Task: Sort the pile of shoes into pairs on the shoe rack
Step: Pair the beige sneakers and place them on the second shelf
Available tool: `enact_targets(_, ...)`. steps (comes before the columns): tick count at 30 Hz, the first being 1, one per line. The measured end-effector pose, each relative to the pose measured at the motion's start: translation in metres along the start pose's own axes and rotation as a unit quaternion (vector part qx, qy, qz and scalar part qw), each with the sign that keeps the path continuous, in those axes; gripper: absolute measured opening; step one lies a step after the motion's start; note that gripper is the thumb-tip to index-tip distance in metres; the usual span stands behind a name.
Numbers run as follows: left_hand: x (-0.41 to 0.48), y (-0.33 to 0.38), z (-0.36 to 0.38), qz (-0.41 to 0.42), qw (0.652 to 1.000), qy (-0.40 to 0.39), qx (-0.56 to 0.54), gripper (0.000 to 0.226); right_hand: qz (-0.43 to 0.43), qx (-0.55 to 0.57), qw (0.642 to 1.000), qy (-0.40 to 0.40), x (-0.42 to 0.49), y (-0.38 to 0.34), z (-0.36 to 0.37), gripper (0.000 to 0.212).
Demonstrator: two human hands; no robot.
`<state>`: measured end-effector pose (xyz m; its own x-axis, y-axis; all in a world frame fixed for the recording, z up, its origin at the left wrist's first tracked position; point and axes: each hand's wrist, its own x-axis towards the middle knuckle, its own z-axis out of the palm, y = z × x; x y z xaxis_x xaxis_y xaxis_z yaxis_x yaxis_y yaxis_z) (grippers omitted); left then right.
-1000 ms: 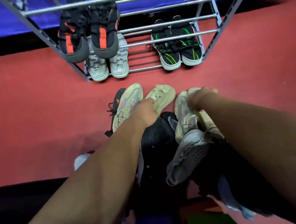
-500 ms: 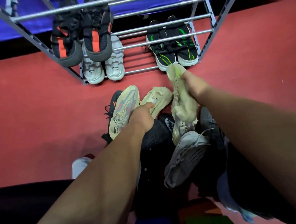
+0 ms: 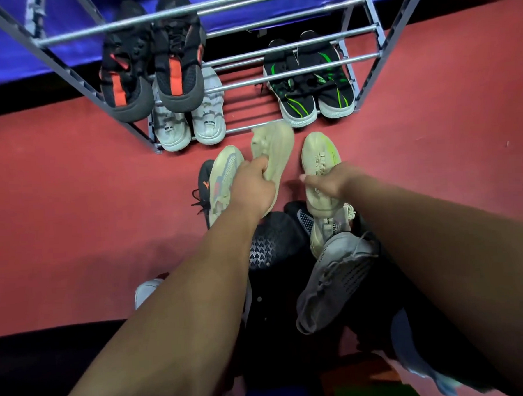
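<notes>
My left hand (image 3: 253, 187) grips a pale cream sneaker (image 3: 274, 148) by its heel, toe pointing at the rack. My right hand (image 3: 329, 180) holds a matching cream sneaker (image 3: 318, 155) with a neon-yellow edge, just to the right of the first. Both shoes hover above the red floor in front of the metal shoe rack (image 3: 293, 72). Below my arms lies the pile: a beige and pastel shoe (image 3: 223, 178), a black shoe with an orange mark (image 3: 205, 182), a grey mesh shoe (image 3: 334, 278), another cream shoe (image 3: 328, 227) and a dark patterned shoe (image 3: 272, 245).
The rack holds a black and orange pair (image 3: 150, 70) on an upper bar, a white pair (image 3: 189, 123) at lower left and a black and green pair (image 3: 309, 86) at lower right. A gap lies between the two lower pairs. Blue fabric (image 3: 4, 60) hangs behind.
Both hands have lifted their cream shoes out of the pile and carried them forward toward the rack. The right-hand shoe now points toe-first at the rack, beside the left one.
</notes>
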<state>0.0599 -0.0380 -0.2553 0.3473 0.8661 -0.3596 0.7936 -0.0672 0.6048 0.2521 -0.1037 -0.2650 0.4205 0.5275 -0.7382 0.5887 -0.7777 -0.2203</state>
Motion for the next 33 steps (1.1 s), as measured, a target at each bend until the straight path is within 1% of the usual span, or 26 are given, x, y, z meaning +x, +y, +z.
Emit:
enact_targets(1,0.0,0.008,-0.005,0.022,1.0,0.001,-0.002,0.033,-0.001,-0.028,0.999,-0.022,-0.004,-0.002,-0.001,0.088)
enact_targets(2,0.001,0.016,-0.011,0.047,0.999,0.0,-0.004,0.025,-0.005,-0.043,0.998,-0.033,-0.005,-0.004,-0.002,0.087)
enact_targets(3,0.003,0.022,-0.017,0.076,0.997,-0.002,-0.006,0.014,-0.002,-0.042,0.998,-0.04,-0.005,-0.005,-0.005,0.079)
enact_targets(4,0.006,0.026,-0.024,0.106,0.994,-0.004,-0.007,0.013,0.0,-0.022,0.999,-0.042,-0.002,-0.004,-0.007,0.067)
enact_targets(5,0.01,0.028,-0.031,0.135,0.991,-0.003,-0.004,0.017,0.006,0.001,0.999,-0.037,-0.001,-0.003,-0.009,0.056)
enact_targets(6,0.012,0.03,-0.038,0.161,0.987,0.006,0.003,0.026,0.004,0.009,0.999,-0.031,-0.001,-0.001,-0.01,0.049)
enact_targets(7,0.014,0.029,-0.044,0.183,0.983,0.015,0.017,0.03,-0.001,0.006,0.999,-0.033,-0.001,0.0,-0.011,0.051)
enact_targets(9,0.019,0.025,-0.057,0.209,0.976,0.023,0.057,0.027,-0.023,-0.013,1.0,-0.012,-0.002,0.004,-0.009,0.063)
enact_targets(11,0.023,0.013,-0.069,0.197,0.975,0.026,0.095,0.034,-0.028,0.008,0.999,0.013,-0.002,0.009,-0.006,0.061)
enact_targets(12,0.024,0.004,-0.072,0.183,0.977,0.022,0.11,0.038,-0.023,0.017,0.999,0.024,-0.001,0.013,-0.004,0.066)
enact_targets(13,0.024,-0.004,-0.075,0.164,0.978,0.015,0.125,0.039,-0.011,0.023,0.999,0.024,0.001,0.016,-0.003,0.079)
enact_targets(14,0.022,-0.014,-0.074,0.134,0.98,0.004,0.146,0.039,0.001,0.014,1.0,0.017,0.001,0.018,-0.002,0.097)
enact_targets(15,0.02,-0.023,-0.07,0.09,0.981,-0.014,0.171,0.039,0.011,-0.001,1.0,0.006,0.001,0.018,-0.001,0.114)
enact_targets(16,0.017,-0.029,-0.065,0.035,0.981,-0.03,0.189,0.039,0.011,-0.02,1.0,-0.002,0.0,0.018,0.001,0.125)
enact_targets(17,0.013,-0.033,-0.058,-0.025,0.981,-0.038,0.186,0.037,0.011,-0.03,0.999,-0.003,0.001,0.017,0.003,0.128)
enact_targets(18,0.008,-0.033,-0.051,-0.072,0.983,-0.035,0.165,0.036,0.01,-0.031,0.999,0.005,0.002,0.016,0.004,0.127)
enact_targets(19,0.003,-0.031,-0.043,-0.096,0.985,-0.023,0.144,0.039,0.011,-0.029,0.999,0.014,0.001,0.015,0.006,0.124)
enact_targets(20,-0.002,-0.027,-0.036,-0.1,0.985,-0.011,0.142,0.045,0.015,-0.022,0.999,0.023,0.001,0.013,0.007,0.122)
enact_targets(23,-0.014,-0.015,-0.009,-0.045,0.974,0.02,0.22,0.065,0.004,0.005,0.998,0.062,0.002,0.01,0.011,0.104)
enact_targets(25,-0.02,-0.011,0.012,-0.005,0.965,0.03,0.26,0.073,-0.011,0.012,0.996,0.091,0.001,0.01,0.013,0.09)
enact_targets(27,-0.022,-0.01,0.029,-0.006,0.96,0.037,0.277,0.084,-0.025,0.018,0.994,0.105,0.0,0.008,0.014,0.082)
enact_targets(29,-0.02,-0.012,0.039,-0.036,0.953,0.028,0.3,0.107,-0.04,0.036,0.993,0.103,-0.001,0.006,0.016,0.081)
enact_targets(31,-0.017,-0.017,0.043,-0.053,0.944,0.002,0.326,0.127,-0.049,0.042,0.994,0.085,-0.001,0.005,0.018,0.083)
enact_targets(33,-0.011,-0.024,0.044,-0.05,0.941,-0.005,0.334,0.132,-0.056,0.027,0.996,0.068,-0.001,0.006,0.02,0.09)
